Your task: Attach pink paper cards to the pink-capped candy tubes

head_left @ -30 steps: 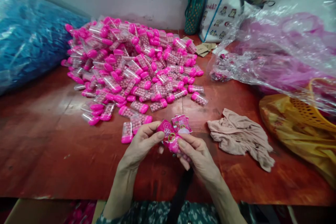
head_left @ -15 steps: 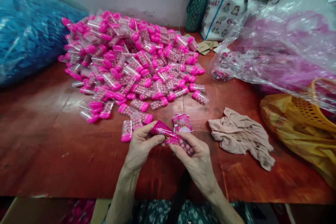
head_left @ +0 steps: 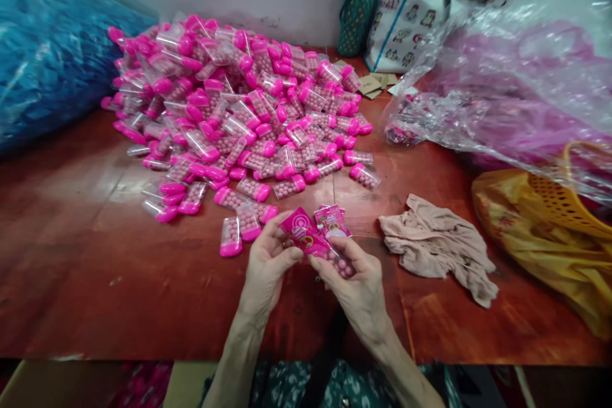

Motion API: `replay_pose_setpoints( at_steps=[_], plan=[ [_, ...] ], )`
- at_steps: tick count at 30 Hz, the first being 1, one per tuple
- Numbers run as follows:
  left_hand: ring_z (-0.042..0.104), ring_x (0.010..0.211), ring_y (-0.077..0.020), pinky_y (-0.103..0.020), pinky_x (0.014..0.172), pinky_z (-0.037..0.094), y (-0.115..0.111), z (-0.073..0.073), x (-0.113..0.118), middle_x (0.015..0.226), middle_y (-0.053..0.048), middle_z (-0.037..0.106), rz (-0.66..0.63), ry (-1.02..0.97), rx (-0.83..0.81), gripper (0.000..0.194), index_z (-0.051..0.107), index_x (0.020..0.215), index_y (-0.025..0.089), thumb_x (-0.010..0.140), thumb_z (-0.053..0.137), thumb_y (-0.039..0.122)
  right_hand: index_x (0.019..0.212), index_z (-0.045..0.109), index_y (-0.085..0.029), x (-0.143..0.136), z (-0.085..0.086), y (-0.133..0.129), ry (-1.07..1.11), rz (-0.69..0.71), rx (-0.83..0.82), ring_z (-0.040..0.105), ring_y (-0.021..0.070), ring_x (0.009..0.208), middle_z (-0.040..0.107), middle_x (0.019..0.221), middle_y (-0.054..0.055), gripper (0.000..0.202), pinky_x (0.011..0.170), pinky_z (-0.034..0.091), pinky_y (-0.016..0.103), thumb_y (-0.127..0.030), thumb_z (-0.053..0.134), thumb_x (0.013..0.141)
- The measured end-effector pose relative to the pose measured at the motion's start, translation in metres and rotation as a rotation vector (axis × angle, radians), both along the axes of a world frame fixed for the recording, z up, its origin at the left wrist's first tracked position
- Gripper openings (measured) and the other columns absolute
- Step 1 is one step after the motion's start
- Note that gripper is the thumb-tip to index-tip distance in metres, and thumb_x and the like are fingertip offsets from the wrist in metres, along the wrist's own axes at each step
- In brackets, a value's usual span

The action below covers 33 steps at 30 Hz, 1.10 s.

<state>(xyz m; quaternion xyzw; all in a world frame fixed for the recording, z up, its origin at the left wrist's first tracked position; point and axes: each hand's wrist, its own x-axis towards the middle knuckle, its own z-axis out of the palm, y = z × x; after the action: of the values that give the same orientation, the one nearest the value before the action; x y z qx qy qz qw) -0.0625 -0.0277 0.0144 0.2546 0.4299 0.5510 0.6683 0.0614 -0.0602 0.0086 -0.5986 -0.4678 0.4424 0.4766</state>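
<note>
My left hand (head_left: 270, 264) pinches the left end of a shiny magenta printed wrapper (head_left: 303, 233). The thumb and fingers of my right hand (head_left: 358, 280) close round a clear container of pink balls (head_left: 342, 264), which lies against the wrapper's right end. Just behind the hands, a few flat magenta printed pieces (head_left: 332, 218) lie on the table. Left of them are several clear containers with pink caps (head_left: 231, 236), at the near edge of a large heap of the same containers (head_left: 239, 102). My fingers hide part of the held container.
A blue plastic sack (head_left: 57, 57) stands at the left. A crumpled beige cloth (head_left: 440, 242) lies right of my hands on the red table (head_left: 143, 293). Further right are a yellow bag (head_left: 540, 236) and clear and pink plastic (head_left: 516, 89). A white printed bag (head_left: 406, 25) stands behind.
My left hand has shifted slightly right and turned. The wrapper now faces up more flatly, with more of its print showing. My right hand has barely moved.
</note>
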Motion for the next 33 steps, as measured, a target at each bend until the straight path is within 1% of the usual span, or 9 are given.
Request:
replay_pose_setpoints(
  at_steps=[2, 4, 6, 9, 14, 19, 25, 29, 33],
  plan=[
    [0.061, 0.066, -0.0144, -0.024, 0.065, 0.049, -0.003, -0.001, 0.004, 0.074, -0.003, 0.068, -0.027, -0.008, -0.087, 0.027, 0.066, 0.082, 0.013, 0.057, 0.074, 0.015, 0.091, 0.060, -0.020, 0.002, 0.002, 0.001, 0.014, 0.041, -0.009, 0.046, 0.0081, 0.049, 0.055, 0.063, -0.004, 0.024, 0.046, 0.041, 0.018, -0.028, 0.066, 0.070],
    [0.060, 0.061, -0.0133, -0.025, 0.066, 0.048, -0.005, -0.001, 0.008, 0.066, -0.002, 0.067, -0.010, -0.028, -0.148, 0.015, 0.066, 0.072, 0.012, 0.059, 0.073, 0.018, 0.096, 0.058, -0.020, 0.004, 0.007, 0.002, -0.011, 0.096, -0.025, 0.052, 0.0107, 0.059, 0.059, 0.072, -0.002, 0.030, 0.054, 0.044, 0.020, -0.028, 0.068, 0.069],
    [0.059, 0.059, -0.0110, -0.024, 0.066, 0.047, -0.004, -0.002, 0.009, 0.064, 0.000, 0.066, 0.058, -0.051, -0.152, 0.013, 0.066, 0.069, 0.013, 0.060, 0.073, 0.018, 0.095, 0.058, -0.020, 0.006, 0.012, 0.003, -0.055, 0.173, -0.046, 0.054, 0.0123, 0.065, 0.060, 0.075, -0.001, 0.026, 0.059, 0.044, 0.021, -0.030, 0.066, 0.072],
    [0.058, 0.058, -0.0098, -0.023, 0.066, 0.047, -0.001, -0.005, 0.010, 0.062, 0.001, 0.065, 0.113, -0.081, -0.115, 0.012, 0.067, 0.069, 0.014, 0.060, 0.074, 0.019, 0.087, 0.058, -0.020, 0.006, 0.017, 0.002, -0.066, 0.252, -0.093, 0.052, 0.0109, 0.061, 0.057, 0.069, -0.002, 0.015, 0.054, 0.040, 0.019, -0.033, 0.053, 0.083],
    [0.059, 0.058, -0.0137, -0.024, 0.056, 0.048, -0.006, -0.008, 0.015, 0.062, -0.002, 0.065, 0.063, -0.163, -0.128, 0.017, 0.065, 0.069, 0.012, 0.062, 0.073, 0.025, 0.083, 0.054, -0.019, -0.004, 0.015, -0.006, 0.003, 0.202, -0.110, 0.049, 0.0093, 0.056, 0.053, 0.065, -0.002, 0.018, 0.049, 0.037, 0.018, -0.033, 0.043, 0.089],
    [0.059, 0.053, -0.0128, -0.018, 0.042, 0.041, -0.017, -0.003, 0.026, 0.060, -0.003, 0.065, 0.075, -0.255, -0.199, 0.015, 0.064, 0.074, 0.012, 0.069, 0.068, 0.026, 0.088, 0.053, -0.018, -0.014, 0.014, -0.015, -0.007, 0.117, -0.095, 0.052, 0.0107, 0.060, 0.052, 0.065, -0.001, 0.015, 0.054, 0.040, 0.019, -0.028, 0.041, 0.089],
    [0.058, 0.049, -0.0113, -0.020, 0.047, 0.046, -0.025, 0.003, 0.037, 0.057, -0.001, 0.063, 0.135, -0.337, -0.329, 0.018, 0.064, 0.074, 0.012, 0.065, 0.070, 0.027, 0.087, 0.054, -0.018, -0.021, 0.010, -0.020, -0.073, 0.015, 0.006, 0.055, 0.0115, 0.057, 0.058, 0.068, 0.000, 0.012, 0.056, 0.043, 0.020, -0.024, 0.044, 0.086],
    [0.053, 0.043, -0.0071, -0.017, 0.045, 0.044, -0.029, -0.001, 0.035, 0.052, 0.002, 0.059, 0.172, -0.325, -0.339, 0.016, 0.064, 0.069, 0.012, 0.064, 0.072, 0.025, 0.085, 0.054, -0.019, -0.022, 0.007, -0.017, 0.029, 0.033, -0.039, 0.053, 0.0099, 0.056, 0.056, 0.067, -0.001, 0.011, 0.055, 0.042, 0.019, -0.025, 0.046, 0.086],
    [0.046, 0.038, -0.0048, -0.014, 0.038, 0.039, -0.028, -0.002, 0.023, 0.048, 0.002, 0.055, 0.155, -0.251, -0.262, 0.021, 0.063, 0.063, 0.011, 0.067, 0.069, 0.030, 0.078, 0.051, -0.018, -0.023, 0.012, -0.011, 0.281, 0.101, -0.162, 0.039, 0.0041, 0.040, 0.046, 0.056, -0.006, 0.018, 0.038, 0.032, 0.015, -0.031, 0.044, 0.088]
  ],
)
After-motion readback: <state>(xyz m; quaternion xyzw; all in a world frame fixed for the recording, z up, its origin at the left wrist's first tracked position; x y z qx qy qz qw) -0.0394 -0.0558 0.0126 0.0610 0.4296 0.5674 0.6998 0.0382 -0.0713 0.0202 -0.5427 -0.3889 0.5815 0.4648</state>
